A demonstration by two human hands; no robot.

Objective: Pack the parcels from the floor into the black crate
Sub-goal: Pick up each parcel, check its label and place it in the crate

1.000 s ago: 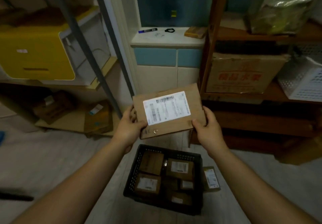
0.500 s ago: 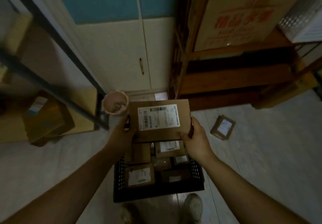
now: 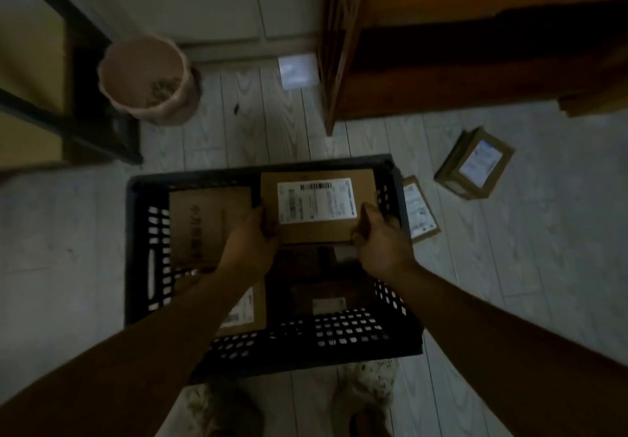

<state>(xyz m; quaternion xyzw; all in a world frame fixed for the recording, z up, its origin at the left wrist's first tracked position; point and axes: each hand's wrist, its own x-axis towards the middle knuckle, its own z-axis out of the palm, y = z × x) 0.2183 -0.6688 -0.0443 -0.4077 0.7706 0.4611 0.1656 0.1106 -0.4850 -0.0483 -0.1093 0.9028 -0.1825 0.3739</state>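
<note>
A flat cardboard parcel (image 3: 316, 210) with a white shipping label sits low in the far right part of the black crate (image 3: 136, 266). My left hand (image 3: 251, 242) grips its near left corner and my right hand (image 3: 380, 242) grips its near right corner. Several other parcels lie in the crate, among them a brown box (image 3: 204, 225) on the left. Two parcels lie on the floor to the right: a thin one (image 3: 419, 212) against the crate wall and a thicker box (image 3: 475, 164) farther off.
A pink ribbed pot (image 3: 146, 76) stands at the far left beside a dark metal shelf frame (image 3: 85, 123). A wooden shelf unit (image 3: 441, 45) fills the far right. My shoes (image 3: 367, 396) stand just behind the crate on the pale plank floor.
My hands have lowered the labelled parcel from chest height down into the crate's far right part. The view has tilted down toward the floor.
</note>
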